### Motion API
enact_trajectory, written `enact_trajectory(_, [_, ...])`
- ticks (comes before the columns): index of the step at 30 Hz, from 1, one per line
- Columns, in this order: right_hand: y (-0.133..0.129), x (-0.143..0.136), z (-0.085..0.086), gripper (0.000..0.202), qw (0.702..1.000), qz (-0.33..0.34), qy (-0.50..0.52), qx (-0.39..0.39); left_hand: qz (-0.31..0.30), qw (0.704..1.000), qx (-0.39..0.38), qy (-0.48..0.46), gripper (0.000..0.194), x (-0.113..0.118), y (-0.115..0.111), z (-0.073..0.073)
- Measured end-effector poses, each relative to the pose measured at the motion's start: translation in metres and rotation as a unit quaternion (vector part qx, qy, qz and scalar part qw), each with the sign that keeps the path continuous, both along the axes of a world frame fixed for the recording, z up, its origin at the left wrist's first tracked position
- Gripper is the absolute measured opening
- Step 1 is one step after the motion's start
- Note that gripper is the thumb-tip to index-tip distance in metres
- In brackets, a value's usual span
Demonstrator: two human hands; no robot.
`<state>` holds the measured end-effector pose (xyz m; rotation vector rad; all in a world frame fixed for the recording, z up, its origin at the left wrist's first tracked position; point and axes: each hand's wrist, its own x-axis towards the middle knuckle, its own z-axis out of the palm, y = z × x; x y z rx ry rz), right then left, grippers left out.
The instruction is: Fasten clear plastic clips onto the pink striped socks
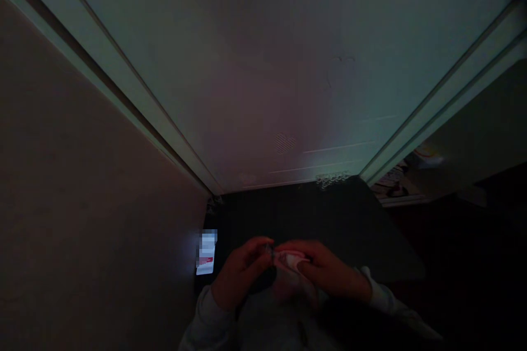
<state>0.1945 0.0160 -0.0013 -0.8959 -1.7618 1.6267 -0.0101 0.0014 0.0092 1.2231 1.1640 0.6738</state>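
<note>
In dim light, my left hand (245,267) and my right hand (325,266) are close together in front of my body. Between them hangs a pink, soft-looking piece of fabric (290,274), folded and lighter along its upper edge. My right thumb and fingers are closed on its right side. The left fingers pinch at its upper left end, where a small dark or shiny part shows; what that part is I cannot make out. The lower portion of the fabric fades into shadow over my lap.
A lit phone (206,255) stands by the left wall (102,203), beside the dark surface (329,219) before me. Ahead rises a pale panel (247,66) with heart-shaped marks and framed edges. On the right, papers or packets (393,181) lie in a low compartment.
</note>
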Motion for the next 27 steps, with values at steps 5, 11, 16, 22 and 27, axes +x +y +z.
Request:
enact_trajectory(5, [0.001,-0.001,-0.002,0.036,1.000,-0.018,-0.011,-0.016,0.016,1.000,-0.017,-0.014,0.035,0.000,-0.001,-0.001])
enact_trajectory(11, [0.003,-0.002,-0.004,0.036,0.996,-0.050,-0.044,-0.061,0.009,1.000,0.006,-0.019,0.032,-0.001,0.000,0.000])
enact_trajectory(16, [0.006,0.002,0.002,0.039,0.994,-0.048,-0.052,-0.079,-0.009,0.999,0.041,0.020,0.033,-0.004,-0.001,0.004])
enact_trajectory(22, [0.007,0.002,-0.007,0.040,0.992,-0.058,-0.022,-0.107,-0.037,0.993,0.079,0.080,0.032,-0.001,0.001,0.002])
enact_trajectory(27, [0.008,-0.001,-0.017,0.038,0.992,-0.077,-0.039,-0.089,0.034,0.973,0.156,0.166,0.044,-0.005,0.004,0.040])
